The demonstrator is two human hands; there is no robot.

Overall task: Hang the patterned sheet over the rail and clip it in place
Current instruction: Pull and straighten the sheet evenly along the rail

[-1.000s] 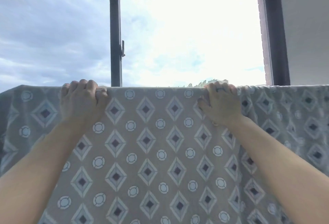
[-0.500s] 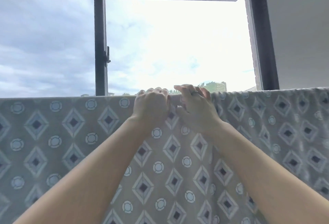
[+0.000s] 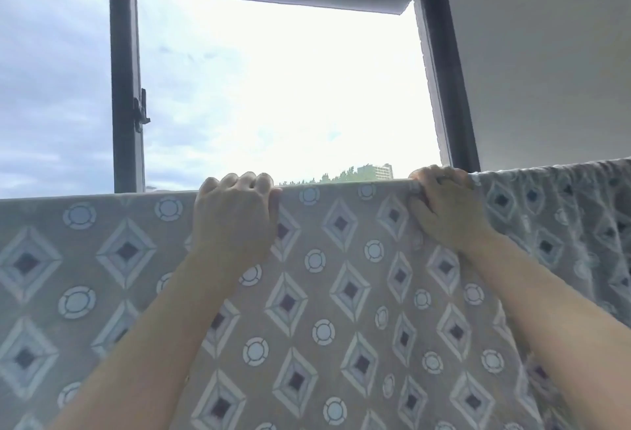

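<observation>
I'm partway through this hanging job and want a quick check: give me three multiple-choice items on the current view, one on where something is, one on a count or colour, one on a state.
1. Where is the bunched, gathered stretch of the patterned sheet?
A. To the right of the right hand
B. Between the two hands
C. To the left of the left hand

2. How many clips show on the sheet's top edge?
A. Two
B. One
C. None

3. What are the hands doing?
A. Both curled over the top edge
B. Only the left touching the sheet
C. Both hanging free below it

Answers:
1. A: the cloth right of the right hand is wrinkled, while the span between the hands lies flat.
2. C: the whole visible edge is bare of clips.
3. A: the fingers of both hands wrap over the edge.
</observation>
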